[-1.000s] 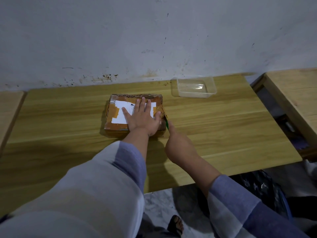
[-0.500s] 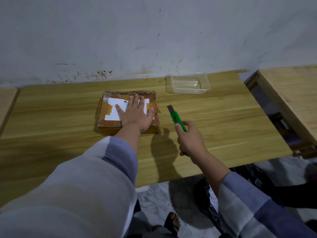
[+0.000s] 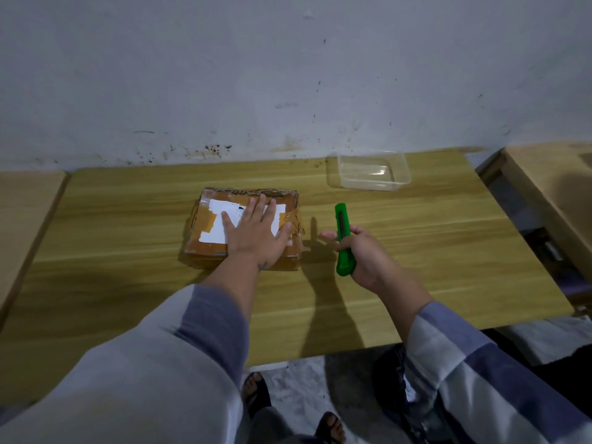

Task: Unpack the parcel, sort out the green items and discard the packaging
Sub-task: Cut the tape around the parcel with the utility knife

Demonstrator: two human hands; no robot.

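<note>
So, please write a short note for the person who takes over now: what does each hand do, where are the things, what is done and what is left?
Left hand: flat, fingers straight, pressing down on top of the parcel.
Right hand: grips the green utility knife, held above the table to the right of the parcel, not touching it. Whether the blade is out cannot be seen.
Parcel: on the table, taped, white label on top, looks closed.
Clear plastic container: near the wall, behind and to the right of the parcel; nothing visible in it.
Done: no contents are out yet.
Left: open the parcel, sort out the green items, discard the packaging.
</note>
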